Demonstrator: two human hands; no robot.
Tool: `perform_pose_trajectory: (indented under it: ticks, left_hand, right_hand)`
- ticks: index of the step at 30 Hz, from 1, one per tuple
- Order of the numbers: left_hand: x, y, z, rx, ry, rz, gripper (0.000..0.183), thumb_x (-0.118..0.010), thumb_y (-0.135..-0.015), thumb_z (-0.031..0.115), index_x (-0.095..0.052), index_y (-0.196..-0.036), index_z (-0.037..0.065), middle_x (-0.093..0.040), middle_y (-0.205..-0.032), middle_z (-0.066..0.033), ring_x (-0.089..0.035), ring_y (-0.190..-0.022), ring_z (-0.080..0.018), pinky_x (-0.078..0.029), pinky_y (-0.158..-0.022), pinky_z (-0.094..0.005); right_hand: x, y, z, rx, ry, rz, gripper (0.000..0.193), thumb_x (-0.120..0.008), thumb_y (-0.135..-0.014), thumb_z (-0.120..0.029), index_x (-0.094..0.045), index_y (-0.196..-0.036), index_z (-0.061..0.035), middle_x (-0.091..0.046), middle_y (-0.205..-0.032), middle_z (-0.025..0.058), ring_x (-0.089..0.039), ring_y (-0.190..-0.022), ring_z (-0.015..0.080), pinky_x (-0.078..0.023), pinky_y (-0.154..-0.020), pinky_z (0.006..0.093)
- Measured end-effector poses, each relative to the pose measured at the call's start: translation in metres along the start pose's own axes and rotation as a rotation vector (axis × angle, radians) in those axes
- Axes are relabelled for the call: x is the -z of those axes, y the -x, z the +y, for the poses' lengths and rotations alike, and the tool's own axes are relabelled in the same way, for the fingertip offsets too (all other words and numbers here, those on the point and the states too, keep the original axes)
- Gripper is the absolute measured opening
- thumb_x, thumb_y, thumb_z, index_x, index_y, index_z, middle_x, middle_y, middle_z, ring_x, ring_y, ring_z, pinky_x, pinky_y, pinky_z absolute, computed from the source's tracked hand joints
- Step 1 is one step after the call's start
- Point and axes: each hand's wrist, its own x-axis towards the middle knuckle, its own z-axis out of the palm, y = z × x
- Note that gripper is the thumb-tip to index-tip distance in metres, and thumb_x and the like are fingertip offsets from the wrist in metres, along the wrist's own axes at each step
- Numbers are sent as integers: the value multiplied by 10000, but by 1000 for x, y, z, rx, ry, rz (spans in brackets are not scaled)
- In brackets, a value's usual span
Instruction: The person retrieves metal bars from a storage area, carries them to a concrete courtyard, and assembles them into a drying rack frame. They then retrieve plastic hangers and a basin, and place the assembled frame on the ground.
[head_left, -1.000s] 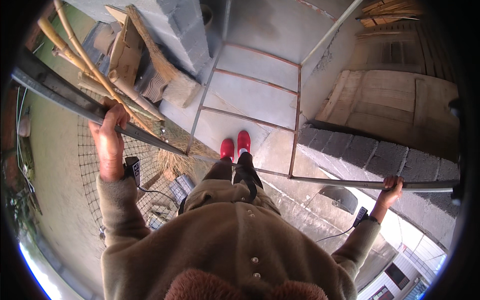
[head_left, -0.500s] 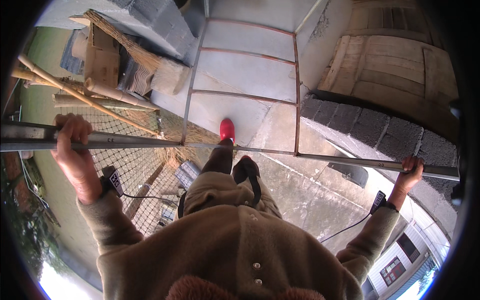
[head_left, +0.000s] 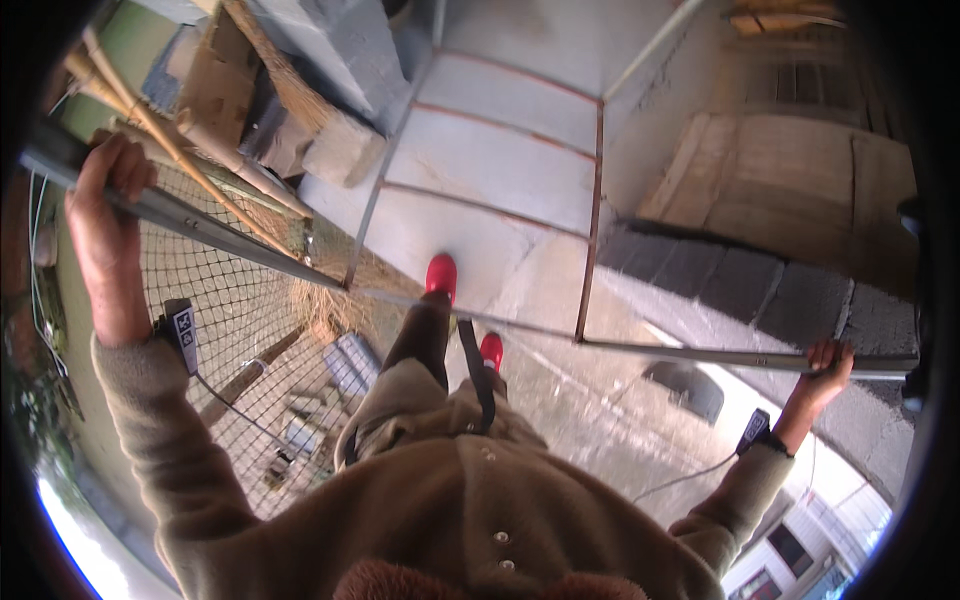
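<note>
A metal frame with rusty, ladder-like crossbars (head_left: 488, 211) stretches away in front of me. Two grey metal bars run from its near corners out to my sides. At the left, the fingers of my left hand (head_left: 108, 205) wrap round the left bar (head_left: 225, 235). Far to the right, my right hand (head_left: 827, 368) is closed over the right bar (head_left: 700, 353) near its outer end. A small device with a cable is strapped at each wrist. Below the near crossbar show my red shoes (head_left: 441, 277), one ahead of the other.
A grey block wall (head_left: 755, 275) with wooden boards (head_left: 765, 180) above it stands on the right. At the left are black netting (head_left: 215, 300), bamboo poles (head_left: 150, 120), a straw broom (head_left: 280, 75), cardboard (head_left: 217, 85) and a stone block (head_left: 343, 152). Concrete ground (head_left: 480, 245) lies ahead.
The frame now slants in view, its left bar reaching higher and its right bar slightly lower. My left hand has moved up and left with it. Both red shoes now show.
</note>
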Motion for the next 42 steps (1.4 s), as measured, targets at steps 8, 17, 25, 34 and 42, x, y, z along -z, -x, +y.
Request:
perform_pose_trajectory:
  ticks: [8,17,25,34,42]
  left_hand:
    - [-64,108,-1,-132,-100,84,103,-485,-896,144,-458,-821,79,-326,-601,49,-320,-509,-75,-341,-555,-259]
    - [-37,216,-7,-179,-137,172,164,-499,-864,133,-438,-717,94,-364,-586,18,-361,-480,-103,-357,-499,-276]
    - [-17,276,-24,-148,-132,286,158,-526,-850,147,-467,-722,75,-433,-571,-9,-423,-479,-137,-390,-483,-301]
    - [-14,339,-29,-229,-234,338,223,-530,-782,136,-485,-576,65,-457,-497,-47,-426,-420,-158,-366,-428,-304]
    - [0,414,4,-206,-84,334,162,-539,-812,100,-437,-688,86,-407,-527,5,-364,-414,-109,-329,-413,-285]
  right_hand:
    - [95,-5,8,75,-81,-13,262,-490,-941,-254,-416,-722,-132,-295,-555,-33,-283,-502,75,-241,-491,246]
    - [146,57,-4,105,-176,-94,131,-533,-911,-145,-481,-807,-85,-315,-557,-35,-286,-481,67,-243,-458,252]
    - [192,111,8,115,-202,-136,166,-556,-886,-107,-461,-751,-89,-365,-529,-11,-337,-450,89,-265,-437,248]
    - [254,162,35,146,-240,-126,198,-613,-830,-92,-435,-743,-83,-404,-516,14,-377,-394,102,-310,-398,234]
    - [301,213,7,220,-229,-133,181,-589,-822,-69,-433,-731,-74,-412,-514,18,-376,-391,99,-299,-397,233]
